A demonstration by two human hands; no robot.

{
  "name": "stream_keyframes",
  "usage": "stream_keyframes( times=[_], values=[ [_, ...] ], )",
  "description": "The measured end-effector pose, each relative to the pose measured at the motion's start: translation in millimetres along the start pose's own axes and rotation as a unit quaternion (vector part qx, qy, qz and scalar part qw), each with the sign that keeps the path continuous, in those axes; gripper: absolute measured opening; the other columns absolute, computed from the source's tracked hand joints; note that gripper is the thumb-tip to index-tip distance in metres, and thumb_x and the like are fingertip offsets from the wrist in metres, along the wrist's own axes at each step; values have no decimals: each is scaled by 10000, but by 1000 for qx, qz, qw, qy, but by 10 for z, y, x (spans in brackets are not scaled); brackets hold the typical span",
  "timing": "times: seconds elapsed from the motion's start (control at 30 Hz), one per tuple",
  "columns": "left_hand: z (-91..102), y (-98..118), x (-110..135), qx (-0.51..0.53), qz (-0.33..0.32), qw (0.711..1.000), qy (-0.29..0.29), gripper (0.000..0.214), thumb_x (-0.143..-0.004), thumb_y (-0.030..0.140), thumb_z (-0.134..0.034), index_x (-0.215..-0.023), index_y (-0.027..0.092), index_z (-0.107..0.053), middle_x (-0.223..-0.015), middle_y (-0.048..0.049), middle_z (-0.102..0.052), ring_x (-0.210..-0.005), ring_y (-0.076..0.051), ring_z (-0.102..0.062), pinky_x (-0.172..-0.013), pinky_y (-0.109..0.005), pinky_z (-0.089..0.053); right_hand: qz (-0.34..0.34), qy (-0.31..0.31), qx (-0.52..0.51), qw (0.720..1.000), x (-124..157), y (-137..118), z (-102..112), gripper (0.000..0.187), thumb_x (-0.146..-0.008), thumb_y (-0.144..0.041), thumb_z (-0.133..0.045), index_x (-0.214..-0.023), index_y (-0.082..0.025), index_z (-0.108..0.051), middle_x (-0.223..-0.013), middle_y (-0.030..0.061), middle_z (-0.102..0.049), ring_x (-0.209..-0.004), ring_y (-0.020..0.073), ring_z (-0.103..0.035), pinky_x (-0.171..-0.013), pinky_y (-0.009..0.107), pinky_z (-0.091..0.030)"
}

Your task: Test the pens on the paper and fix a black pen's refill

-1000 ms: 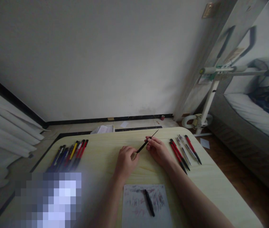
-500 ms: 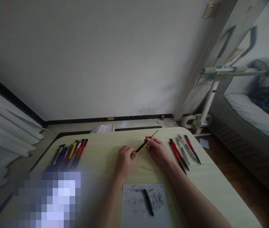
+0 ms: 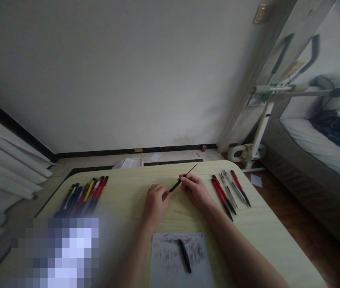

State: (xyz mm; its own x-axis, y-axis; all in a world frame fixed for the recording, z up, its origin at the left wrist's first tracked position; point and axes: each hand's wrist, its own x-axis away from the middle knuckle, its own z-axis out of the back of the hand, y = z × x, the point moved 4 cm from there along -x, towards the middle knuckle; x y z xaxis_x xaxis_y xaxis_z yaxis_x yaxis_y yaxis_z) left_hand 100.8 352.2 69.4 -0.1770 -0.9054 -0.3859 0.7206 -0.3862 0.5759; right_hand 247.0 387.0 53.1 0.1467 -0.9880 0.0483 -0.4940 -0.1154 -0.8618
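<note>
A slim black pen (image 3: 175, 186) is held aslant above the middle of the table, between my two hands. From its upper right end pokes a thin dark rod (image 3: 192, 169) that looks like an ink refill. My left hand (image 3: 157, 200) is closed, its fingertips pinching the lower end of the pen. My right hand (image 3: 196, 191) pinches the upper part, near where the thin rod comes out. Below the hands, a scribbled white sheet of paper (image 3: 164, 276) lies on the table with another black pen (image 3: 185, 256) across it.
Several pens (image 3: 87, 194) with black, blue, yellow and red parts lie in a bunch at the table's left. Red-and-black pens (image 3: 222, 196) and clear ones (image 3: 233, 192) lie at the right. The pale wooden table (image 3: 122, 188) faces a wall; exercise equipment (image 3: 260, 128) stands beyond its right edge.
The view has shifted slightly, so most things sit a little further left. Both hands keep their pinch on the pen, with only a slight change in the left fingers.
</note>
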Motion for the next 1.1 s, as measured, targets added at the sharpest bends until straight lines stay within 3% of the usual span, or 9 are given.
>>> stream_keyframes(
  times=[0.3,0.63,0.9,1.1],
  values=[
    [16,6,-6,5,-4,1000,11,9,-738,182,-572,-747,182,-572,-769,-29,-594,-782,-178,-501,-723,-314,-405,-8,7,-28,1000,1,0,-1,164,-622,-226,-702,-566,-180,-554,-678,-10,-594,-535,75,-441,-504,228,-291],
    [38,46,-3,-18,-6,1000,9,43,-741,164,-525,-735,183,-563,-737,-32,-575,-771,-178,-498,-721,-318,-401,2,45,-47,998,0,-29,4,200,-603,-256,-711,-562,-179,-531,-713,-15,-588,-496,58,-423,-474,229,-297],
    [34,33,-6,-18,-1,1000,16,37,-739,170,-535,-736,185,-569,-733,-31,-579,-764,-181,-505,-716,-318,-403,5,73,-18,997,-8,-22,32,242,-585,-317,-714,-571,-191,-507,-609,-16,-555,-479,79,-402,-465,242,-294],
    [32,36,0,-5,4,1000,6,41,-751,181,-543,-765,188,-580,-750,-29,-588,-778,-181,-507,-714,-315,-400,21,55,36,998,2,0,30,249,-614,-322,-692,-556,-192,-488,-495,-46,-507,-460,83,-395,-469,245,-260]
  ],
)
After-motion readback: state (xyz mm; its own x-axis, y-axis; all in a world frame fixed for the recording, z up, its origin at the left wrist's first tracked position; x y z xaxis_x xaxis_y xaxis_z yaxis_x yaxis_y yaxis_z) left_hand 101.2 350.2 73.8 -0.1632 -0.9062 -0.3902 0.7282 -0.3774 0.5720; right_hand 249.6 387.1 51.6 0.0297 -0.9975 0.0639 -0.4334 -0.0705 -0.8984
